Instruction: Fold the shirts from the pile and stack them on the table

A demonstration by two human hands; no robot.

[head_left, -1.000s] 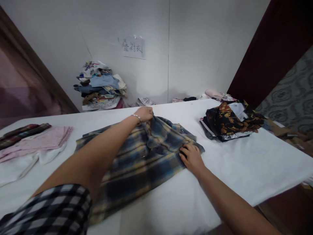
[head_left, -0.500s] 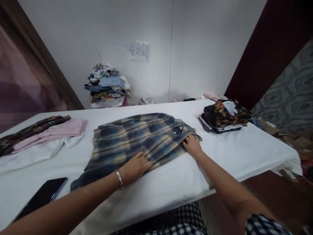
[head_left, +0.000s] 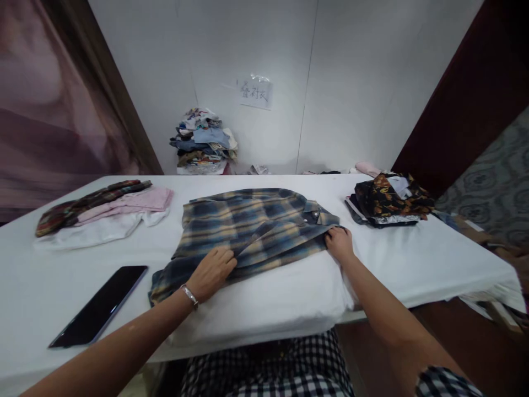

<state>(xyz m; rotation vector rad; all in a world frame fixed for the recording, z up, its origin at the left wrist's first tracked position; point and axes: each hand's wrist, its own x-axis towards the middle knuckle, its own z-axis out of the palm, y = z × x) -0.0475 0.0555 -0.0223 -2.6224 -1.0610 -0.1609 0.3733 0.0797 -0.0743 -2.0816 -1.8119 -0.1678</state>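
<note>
A plaid shirt [head_left: 256, 220] in blue, grey and tan lies on the white-covered table, its buttoned collar pointing right. Its near side is folded over in a long slanting layer. My left hand [head_left: 212, 270] lies over the shirt's near edge, left of the middle, with the fingers resting on the cloth and a silver bracelet on the wrist. At the collar end, my right hand [head_left: 339, 243] grips the near shoulder edge, fingers curled onto the fabric. Its fingertips are partly hidden.
A black phone [head_left: 101, 306] lies at the near left. Behind it are flat garments, including a pink one [head_left: 128, 204]. Folded clothes [head_left: 386, 201] are stacked at the right. A taller clothes pile [head_left: 204, 140] stands against the wall, left of a paper sign [head_left: 255, 92].
My left hand has slid left along the shirt's near edge. My right hand stays at the shoulder edge. The view has turned a little left, so the whole phone now shows.
</note>
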